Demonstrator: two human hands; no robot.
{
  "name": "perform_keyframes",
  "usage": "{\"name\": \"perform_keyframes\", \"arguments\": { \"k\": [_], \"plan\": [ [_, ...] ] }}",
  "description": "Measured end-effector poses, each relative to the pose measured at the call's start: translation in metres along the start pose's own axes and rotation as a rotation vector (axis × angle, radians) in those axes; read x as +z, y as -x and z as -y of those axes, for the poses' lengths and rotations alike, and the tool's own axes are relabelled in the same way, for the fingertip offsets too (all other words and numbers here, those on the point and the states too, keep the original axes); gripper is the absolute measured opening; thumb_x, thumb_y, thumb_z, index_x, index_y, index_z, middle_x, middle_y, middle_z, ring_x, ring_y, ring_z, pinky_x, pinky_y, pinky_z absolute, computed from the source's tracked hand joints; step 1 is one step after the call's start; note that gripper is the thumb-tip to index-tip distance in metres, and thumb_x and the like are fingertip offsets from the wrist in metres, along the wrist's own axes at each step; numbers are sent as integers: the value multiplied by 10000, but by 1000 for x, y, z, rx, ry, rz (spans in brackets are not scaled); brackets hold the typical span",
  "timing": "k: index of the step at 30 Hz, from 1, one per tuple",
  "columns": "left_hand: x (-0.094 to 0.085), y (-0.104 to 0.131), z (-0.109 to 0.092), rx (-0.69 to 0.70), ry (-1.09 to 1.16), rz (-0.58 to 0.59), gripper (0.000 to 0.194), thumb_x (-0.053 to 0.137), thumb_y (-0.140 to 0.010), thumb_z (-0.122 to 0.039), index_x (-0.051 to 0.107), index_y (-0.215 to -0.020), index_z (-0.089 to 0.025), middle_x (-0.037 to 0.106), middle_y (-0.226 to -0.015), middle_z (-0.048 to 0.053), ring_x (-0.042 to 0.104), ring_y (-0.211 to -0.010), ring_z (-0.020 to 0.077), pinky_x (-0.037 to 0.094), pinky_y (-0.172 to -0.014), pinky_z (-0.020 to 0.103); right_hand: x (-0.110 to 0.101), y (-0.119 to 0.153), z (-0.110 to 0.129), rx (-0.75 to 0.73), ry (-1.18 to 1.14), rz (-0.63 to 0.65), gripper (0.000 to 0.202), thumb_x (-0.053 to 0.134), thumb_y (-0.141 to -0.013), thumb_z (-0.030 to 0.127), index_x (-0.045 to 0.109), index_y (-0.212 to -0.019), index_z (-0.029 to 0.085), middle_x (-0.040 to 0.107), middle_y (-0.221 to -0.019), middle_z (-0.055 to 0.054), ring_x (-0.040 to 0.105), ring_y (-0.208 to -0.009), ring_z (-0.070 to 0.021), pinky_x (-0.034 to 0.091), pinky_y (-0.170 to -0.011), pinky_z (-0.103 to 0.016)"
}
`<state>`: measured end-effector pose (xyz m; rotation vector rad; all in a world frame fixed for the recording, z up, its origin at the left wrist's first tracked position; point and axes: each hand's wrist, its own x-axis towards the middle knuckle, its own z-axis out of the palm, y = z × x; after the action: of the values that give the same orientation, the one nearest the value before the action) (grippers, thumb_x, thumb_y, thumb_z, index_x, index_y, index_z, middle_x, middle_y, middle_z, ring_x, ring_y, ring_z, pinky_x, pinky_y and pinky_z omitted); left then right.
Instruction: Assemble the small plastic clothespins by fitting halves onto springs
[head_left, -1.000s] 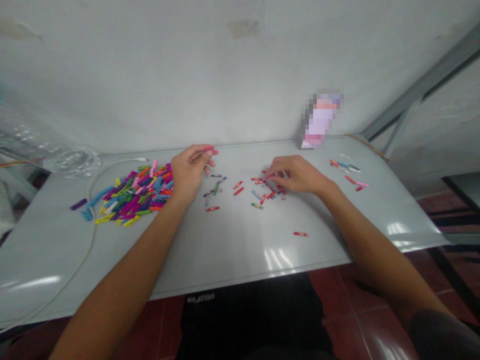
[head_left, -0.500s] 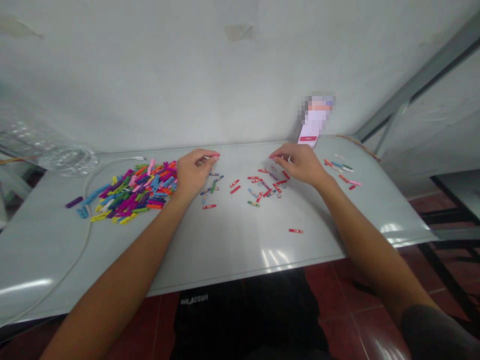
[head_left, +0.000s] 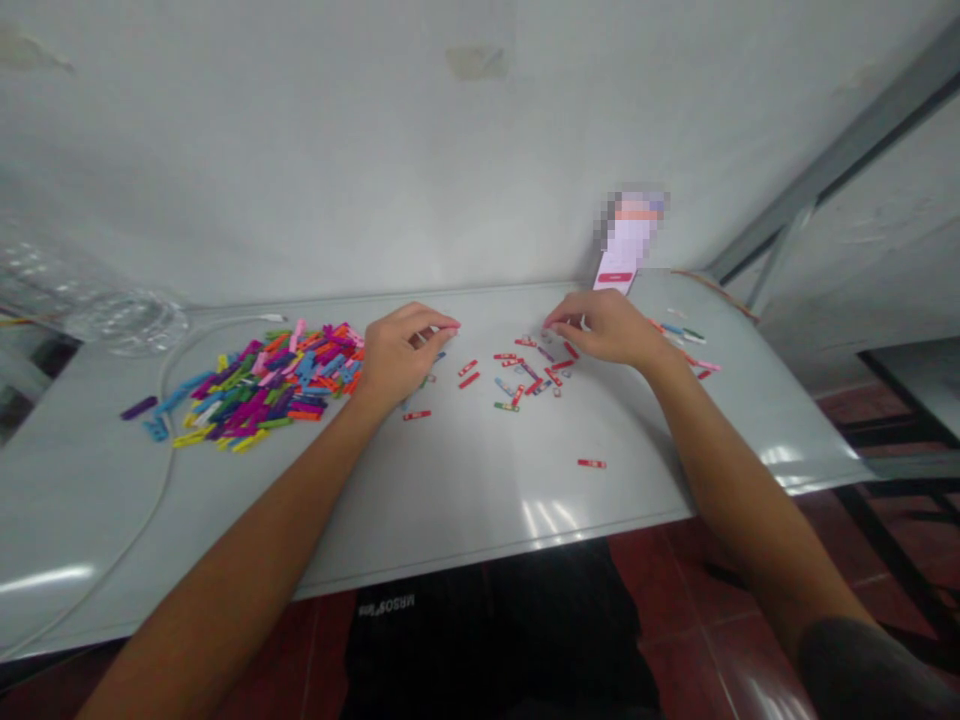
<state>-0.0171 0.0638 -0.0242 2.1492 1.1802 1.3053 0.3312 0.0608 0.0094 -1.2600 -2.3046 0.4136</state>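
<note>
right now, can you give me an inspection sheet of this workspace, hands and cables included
Surface: pale glossy tabletop, light glare near the front.
Work things: heap of coloured clips at left; small printed pieces scattered mid-table; one red piece apart, nearer the front.
Clutter: phone leaning against the wall; clear plastic object at far left.
Hands: left hand and right hand pinched; contents unclear.
Cables: white cable beside the heap.
Surroundings: metal frame, red tiled floor.

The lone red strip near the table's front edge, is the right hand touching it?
Apart. The head view shows bare tabletop between the right hand and the red strip.
</note>
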Motion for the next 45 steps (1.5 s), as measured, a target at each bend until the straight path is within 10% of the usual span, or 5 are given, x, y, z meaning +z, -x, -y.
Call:
{"name": "perform_keyframes", "arguments": {
  "k": [9, 19, 24, 30, 45],
  "plan": [
    [-2, -1, -7, 15, -21, 28, 109, 799, -966, -308, 887, -959, -244, 836, -938, 33, 652, -665, 153, 521, -655, 303, -36, 8, -5, 97, -138, 481, 248, 797, -908, 434, 902, -1020, 239, 824, -872, -29, 670, -730, -179, 471, -709, -317],
    [-11, -7, 0, -204, -111, -166, 89, 799, -895, -270, 882, -927, -258, 809, -859, 23, 652, -700, 199, 512, -691, 324, -16, 8, -7, 105, -82, 519, 105, 910, -836, 273, 904, -937, 299, 818, -790, 25, 736, -715, -187, 506, -664, -309],
    [-6, -2, -5, -150, 1, 227, 204, 775, -932, -407, 903, -900, -252, 853, -876, 56, 703, -706, 218, 523, -661, 331, -18, 9, -7, 58, -87, 468, 70, 863, -858, 292, 908, -911, 280, 845, -822, 0, 751, -715, -198, 525, -699, -330],
    [-13, -6, 0, -213, 38, 46, 231, 731, -944, -367, 918, -959, -232, 872, -892, 72, 774, -782, 247, 576, -729, 342, -20, 6, 2, 42, -80, 286, 115, 810, -897, 301, 888, -939, 228, 834, -838, -19, 700, -709, -172, 486, -685, -304],
    [15, 16, -37, -401, 549, 268, 307, 968, -830, -488, 906, -972, -223, 827, -792, 69, 755, -660, 217, 633, -605, 316, 59, 4, 69, 15, -565, -86, 336, 829, -983, 573, 874, -982, 240, 781, -852, -24, 639, -724, -164, 507, -700, -310]
  ]
}}
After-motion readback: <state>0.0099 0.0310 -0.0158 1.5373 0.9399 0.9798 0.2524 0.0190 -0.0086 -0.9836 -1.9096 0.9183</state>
